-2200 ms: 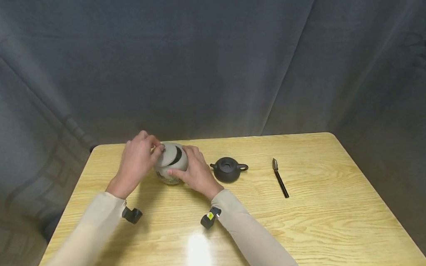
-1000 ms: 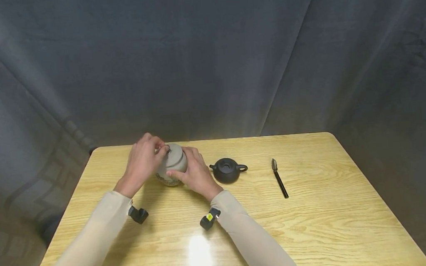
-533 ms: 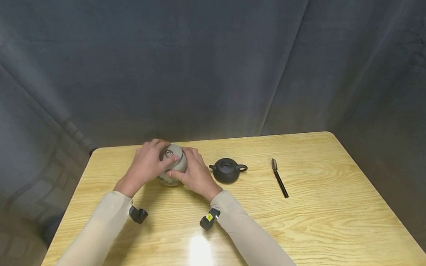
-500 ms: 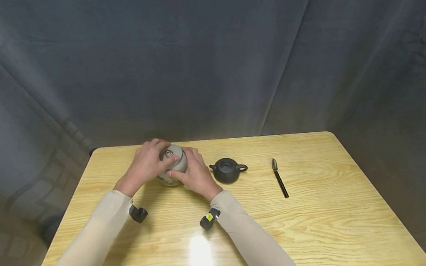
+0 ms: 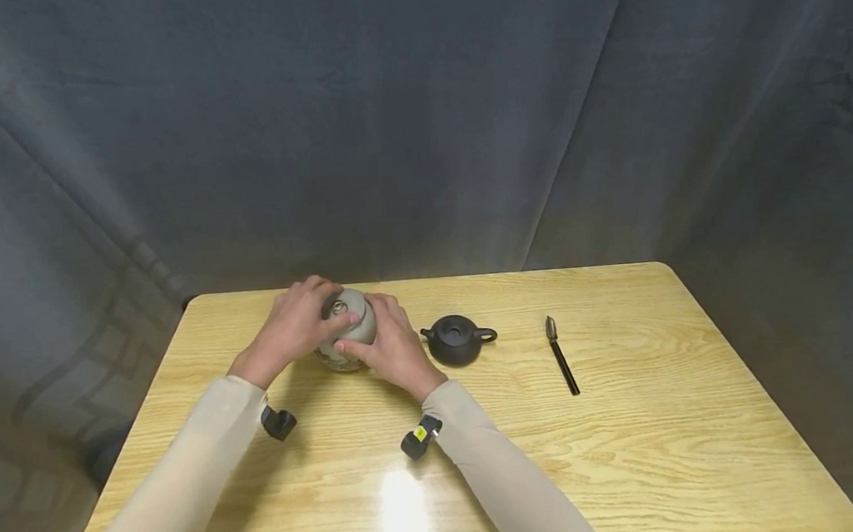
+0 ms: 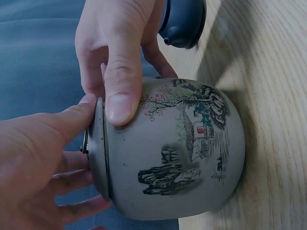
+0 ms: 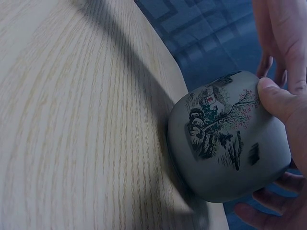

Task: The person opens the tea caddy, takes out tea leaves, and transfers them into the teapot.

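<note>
A grey ceramic jar (image 6: pixel 168 153) with a painted landscape stands upright near the table's back left. Its lid (image 5: pixel 352 302) sits on the mouth, with a small metal ring (image 5: pixel 339 308) on top. My left hand (image 5: pixel 299 319) spans the lid, thumb on the near rim and fingers curled round the far side. In the left wrist view the lid's edge lies close against the jar's mouth. My right hand (image 5: pixel 397 348) grips the jar's body from the right, its thumb in front and its fingers mostly hidden behind.
A small black teapot (image 5: pixel 455 340) without a visible lid stands just right of the right hand. Farther right lies a black-handled tool (image 5: pixel 563 364) with a metal head. A grey curtain (image 5: pixel 416 133) hangs behind the wooden table (image 5: pixel 671 414).
The lid has moved from tilted, with a dark gap showing, down onto the jar. My left hand has shifted from pinching its ring to gripping its rim. The right hand has stayed put.
</note>
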`<state>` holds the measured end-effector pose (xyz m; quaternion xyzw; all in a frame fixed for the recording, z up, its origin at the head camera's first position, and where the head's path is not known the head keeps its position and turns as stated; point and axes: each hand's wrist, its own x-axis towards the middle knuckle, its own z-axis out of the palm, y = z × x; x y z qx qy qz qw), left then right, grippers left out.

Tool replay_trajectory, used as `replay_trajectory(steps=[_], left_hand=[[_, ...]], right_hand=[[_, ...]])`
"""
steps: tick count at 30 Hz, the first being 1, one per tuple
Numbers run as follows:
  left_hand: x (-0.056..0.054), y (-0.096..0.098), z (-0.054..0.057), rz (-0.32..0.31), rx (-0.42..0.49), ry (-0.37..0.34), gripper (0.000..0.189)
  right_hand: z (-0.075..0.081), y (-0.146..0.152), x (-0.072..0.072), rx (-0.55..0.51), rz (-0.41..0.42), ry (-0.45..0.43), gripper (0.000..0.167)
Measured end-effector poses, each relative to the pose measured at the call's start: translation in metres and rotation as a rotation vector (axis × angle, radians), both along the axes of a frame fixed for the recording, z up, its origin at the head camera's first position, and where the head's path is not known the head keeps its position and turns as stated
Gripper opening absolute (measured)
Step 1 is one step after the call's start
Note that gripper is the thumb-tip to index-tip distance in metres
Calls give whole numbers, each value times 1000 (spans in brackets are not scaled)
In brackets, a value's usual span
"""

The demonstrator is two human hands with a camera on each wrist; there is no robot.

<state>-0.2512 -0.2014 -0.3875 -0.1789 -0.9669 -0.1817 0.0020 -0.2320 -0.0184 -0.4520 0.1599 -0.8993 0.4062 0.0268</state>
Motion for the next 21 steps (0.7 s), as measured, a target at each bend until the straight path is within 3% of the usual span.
replay_trajectory(steps=[7, 13, 21], left_hand=[[1, 3, -3, -6, 14, -8, 68], [7, 2, 0, -7, 30, 31, 68], [13, -5, -6, 24, 107, 51, 68]], right_hand=[[0, 3, 3, -11, -5, -2, 88], [4, 3, 6, -21, 5, 7, 88], [9, 0, 7, -12, 20, 25, 87]])
